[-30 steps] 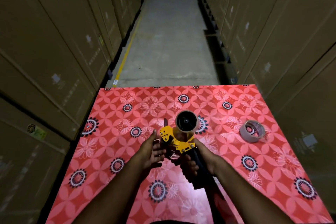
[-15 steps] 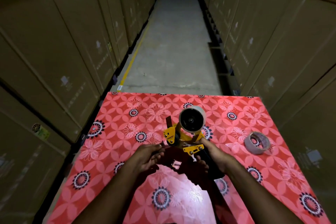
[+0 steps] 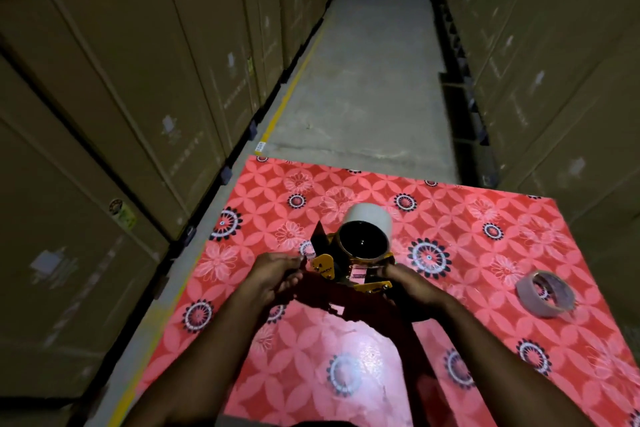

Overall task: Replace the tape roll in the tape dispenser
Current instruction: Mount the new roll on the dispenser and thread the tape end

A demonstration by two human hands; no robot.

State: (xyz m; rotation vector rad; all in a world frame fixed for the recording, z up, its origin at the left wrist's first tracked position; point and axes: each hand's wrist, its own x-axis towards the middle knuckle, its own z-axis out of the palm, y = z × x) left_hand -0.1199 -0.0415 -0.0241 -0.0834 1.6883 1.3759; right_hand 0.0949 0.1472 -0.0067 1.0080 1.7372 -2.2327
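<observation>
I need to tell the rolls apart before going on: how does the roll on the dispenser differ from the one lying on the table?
The roll on the dispenser looks pale and wide, with its dark core facing the camera; the loose roll is greyish and thinner-walled, and the cloth shows through it. The first is mounted on the yellow dispenser, held up by the right hand; the second lies untouched on the table. Both are tape rings.

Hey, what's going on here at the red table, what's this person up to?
A person is working on a yellow tape dispenser above a red flowered table. The right hand grips its handle, while the left hand pinches at the front end, seemingly feeding tape. A pale tape roll already sits on the dispenser. A second, thinner roll lies on the table to the right, untouched.
</observation>
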